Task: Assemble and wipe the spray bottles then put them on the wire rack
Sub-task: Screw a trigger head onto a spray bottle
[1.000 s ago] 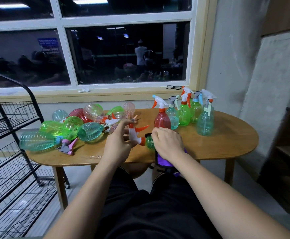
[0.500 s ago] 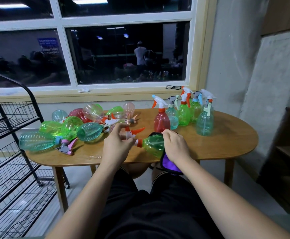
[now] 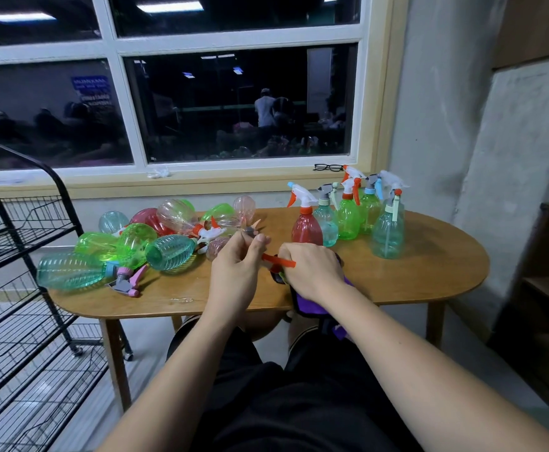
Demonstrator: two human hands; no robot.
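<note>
Both hands [image 3: 309, 272] on spray bottle [image 3: 278, 264]

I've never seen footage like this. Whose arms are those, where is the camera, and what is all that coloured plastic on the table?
There is no machine here: a person wears a camera on the head, looking forward and down, so the arms coming from the bottom edge are their own. The left hand and the right hand meet over the near edge of a wooden table. Between them is a spray head with an orange trigger; the right hand also presses on a purple cloth, which hides whatever lies under it. At the left lies a pile of loose bottles on their sides. At the right stand assembled spray bottles, upright. The black wire rack stands at the far left.
</note>
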